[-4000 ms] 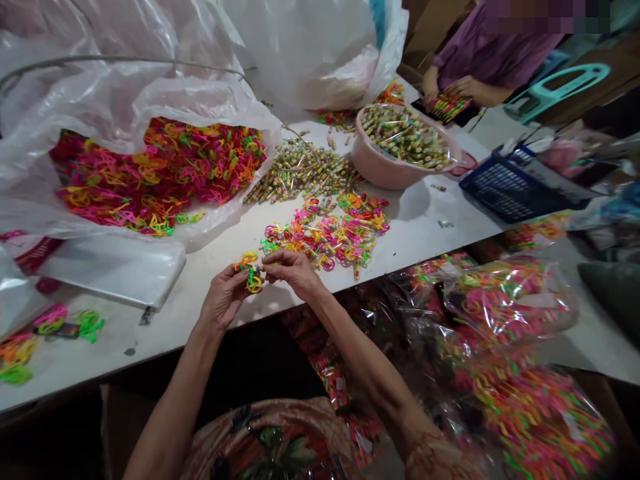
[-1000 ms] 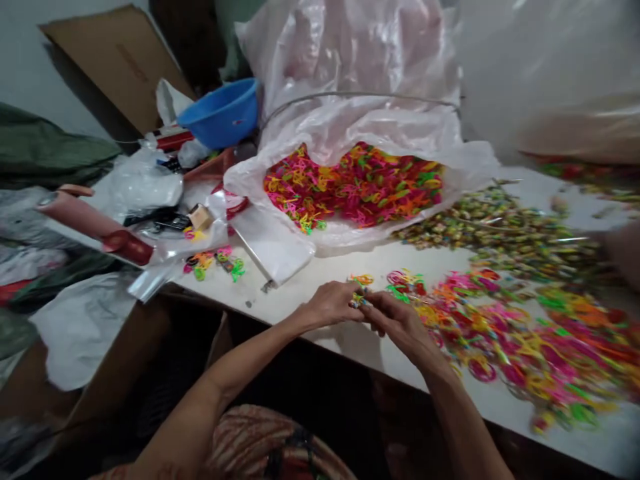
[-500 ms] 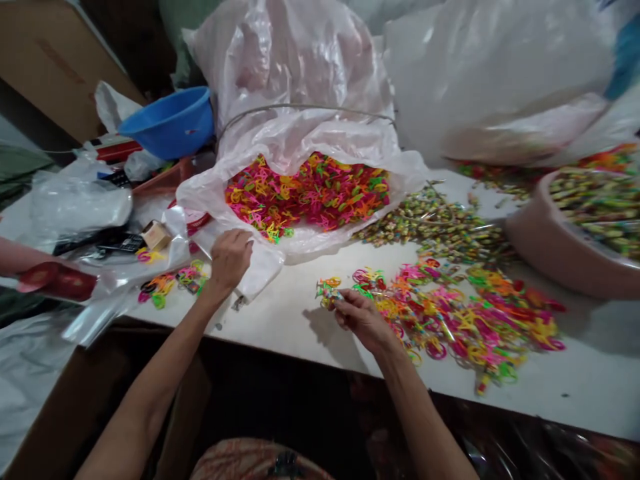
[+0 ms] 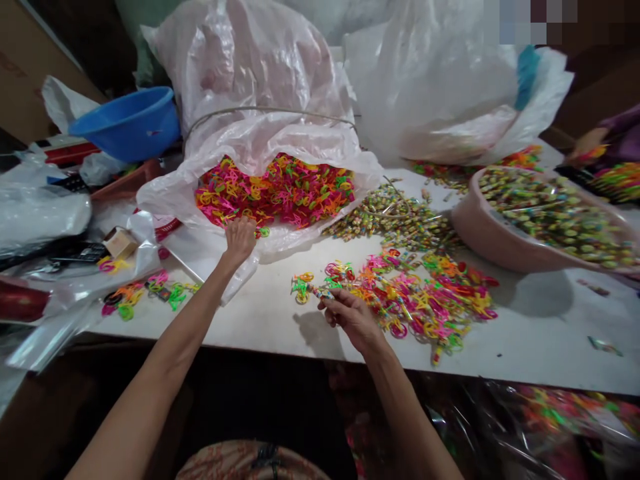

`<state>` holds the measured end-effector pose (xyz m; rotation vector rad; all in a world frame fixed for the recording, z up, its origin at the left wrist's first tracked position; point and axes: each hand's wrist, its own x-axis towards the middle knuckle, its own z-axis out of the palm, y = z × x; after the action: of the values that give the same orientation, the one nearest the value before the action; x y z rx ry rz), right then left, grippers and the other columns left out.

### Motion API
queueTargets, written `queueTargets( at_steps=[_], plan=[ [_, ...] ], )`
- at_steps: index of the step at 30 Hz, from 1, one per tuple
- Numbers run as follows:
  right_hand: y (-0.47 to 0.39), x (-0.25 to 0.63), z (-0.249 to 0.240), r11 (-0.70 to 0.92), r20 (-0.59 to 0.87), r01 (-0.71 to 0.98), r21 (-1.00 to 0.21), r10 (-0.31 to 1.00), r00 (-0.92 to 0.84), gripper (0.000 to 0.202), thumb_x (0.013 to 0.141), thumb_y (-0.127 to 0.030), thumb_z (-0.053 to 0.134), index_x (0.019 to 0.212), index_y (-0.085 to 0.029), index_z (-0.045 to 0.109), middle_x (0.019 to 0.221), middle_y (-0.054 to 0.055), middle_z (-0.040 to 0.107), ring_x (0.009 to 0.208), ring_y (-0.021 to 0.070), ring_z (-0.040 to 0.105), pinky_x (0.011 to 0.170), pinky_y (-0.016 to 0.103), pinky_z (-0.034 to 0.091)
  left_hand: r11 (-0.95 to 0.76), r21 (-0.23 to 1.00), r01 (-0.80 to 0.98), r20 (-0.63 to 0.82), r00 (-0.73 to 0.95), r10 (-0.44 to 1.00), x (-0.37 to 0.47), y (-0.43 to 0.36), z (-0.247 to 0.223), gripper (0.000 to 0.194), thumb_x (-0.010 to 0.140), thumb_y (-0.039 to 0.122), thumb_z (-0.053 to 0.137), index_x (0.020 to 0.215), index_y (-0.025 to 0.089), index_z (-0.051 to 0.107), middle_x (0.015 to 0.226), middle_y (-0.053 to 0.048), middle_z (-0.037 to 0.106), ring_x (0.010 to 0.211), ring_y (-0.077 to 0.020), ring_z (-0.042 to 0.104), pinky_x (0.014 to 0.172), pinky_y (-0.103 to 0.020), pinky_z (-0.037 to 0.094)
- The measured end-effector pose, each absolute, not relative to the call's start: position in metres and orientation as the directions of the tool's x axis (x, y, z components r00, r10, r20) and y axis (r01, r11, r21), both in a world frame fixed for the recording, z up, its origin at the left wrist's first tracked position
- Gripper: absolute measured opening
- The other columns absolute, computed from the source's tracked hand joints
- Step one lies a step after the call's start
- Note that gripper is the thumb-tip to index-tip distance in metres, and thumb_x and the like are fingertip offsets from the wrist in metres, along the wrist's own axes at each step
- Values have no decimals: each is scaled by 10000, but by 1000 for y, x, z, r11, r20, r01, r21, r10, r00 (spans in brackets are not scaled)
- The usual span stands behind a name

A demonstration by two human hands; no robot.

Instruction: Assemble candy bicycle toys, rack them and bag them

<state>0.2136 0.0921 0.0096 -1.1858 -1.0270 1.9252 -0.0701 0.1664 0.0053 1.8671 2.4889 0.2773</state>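
The right hand point(image 4: 353, 319) pinched a little stick toy point(image 4: 319, 291) by its end, with its bright plastic pieces point(image 4: 301, 287) sticking out over the white table point(image 4: 270, 317). The left hand point(image 4: 241, 238) had its bent fingers at the front of the bright bits point(image 4: 300, 193) in the big plastic bag point(image 4: 295, 140), but I could not tell if they held any. A heap of colorful toys point(image 4: 415, 293) lay beside the right hand, with a pile of little sticks point(image 4: 390, 217) behind it and a pink tub point(image 4: 493, 240) nearby.

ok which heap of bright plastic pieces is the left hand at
The bagged heap, inside the open plastic bag: the left hand meets its front edge. The loose heap lies on the table, by the right hand.
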Motion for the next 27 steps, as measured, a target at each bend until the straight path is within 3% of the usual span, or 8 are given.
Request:
queueTargets(
  at_steps=[4, 8, 10, 12, 15, 17, 22, 27],
  plan=[
    [91, 209, 13, -461, -373, -155, -874, 840, -394, 317, 576, -381, 820, 750, -184, 643, 630, -16, 644, 454, 61, 450, 448, 223, 322, 294, 123, 948, 112, -308, 945, -68, 165, 7, 358, 813, 246, 488, 1122, 139, 633, 1201, -204, 594, 1149, -349, 509, 959, -467, 383],
    [87, 210, 12, -453, -372, -157, -877, 850, -373, 314, 569, -376, 816, 751, -182, 650, 629, -14, 653, 445, 62, 457, 444, 222, 322, 312, 159, 937, 115, -331, 936, -72, 164, 7, 342, 791, 208, 492, 1091, 143, 642, 1159, -202, 624, 1118, -356, 537, 991, -508, 348],
    [86, 212, 11, -457, -380, -161, -875, 854, -356, 310, 564, -374, 816, 740, -180, 650, 623, -13, 655, 439, 62, 460, 439, 218, 317, 254, 251, 934, 134, -294, 947, -72, 165, 8, 322, 812, 164, 425, 1027, 177, 666, 1070, -157, 661, 1057, -310, 578, 976, -477, 370],
    [86, 212, 9, -455, -379, -174, -873, 859, -344, 305, 564, -370, 816, 729, -177, 646, 619, -12, 656, 438, 60, 461, 438, 213, 318, 202, 448, 871, 224, -328, 918, -69, 165, 9, 335, 788, 144, 432, 1023, 194, 664, 981, -114, 676, 992, -263, 605, 930, -419, 416],
    [88, 206, 10, -447, -368, -218, -867, 872, -322, 315, 552, -350, 821, 746, -185, 635, 624, -11, 667, 442, 66, 467, 443, 215, 338, 13, 850, 526, 281, -475, 834, -57, 161, 10, 411, 681, 143, 523, 1077, 183, 626, 778, -28, 646, 790, -185, 617, 761, -311, 484],
    [91, 200, 12, -436, -357, -255, -863, 883, -303, 329, 540, -344, 825, 754, -191, 627, 619, -13, 671, 441, 71, 471, 443, 219, 349, -97, 973, 211, 196, -521, 831, -44, 154, 10, 461, 612, 146, 574, 1070, 183, 605, 654, 36, 590, 646, -135, 581, 643, -254, 482],
    [102, 179, 15, -367, -302, -326, -871, 924, -234, 331, 531, -331, 825, 743, -191, 614, 631, -15, 671, 463, 79, 508, 448, 217, 379, 38, 912, -408, -214, -393, 894, -9, 124, 8, 475, 495, 138, 660, 962, 201, 597, 603, 76, 602, 546, -104, 579, 579, -255, 520],
    [115, 157, 9, -288, -258, -398, -871, 958, -129, 334, 539, -338, 815, 783, -203, 630, 637, -56, 623, 503, 73, 531, 470, 201, 420, 206, 820, -533, -346, -177, 921, 21, 96, 9, 418, 501, 204, 733, 909, 170, 647, 750, -5, 684, 657, -136, 652, 594, -257, 540]
  ],
)
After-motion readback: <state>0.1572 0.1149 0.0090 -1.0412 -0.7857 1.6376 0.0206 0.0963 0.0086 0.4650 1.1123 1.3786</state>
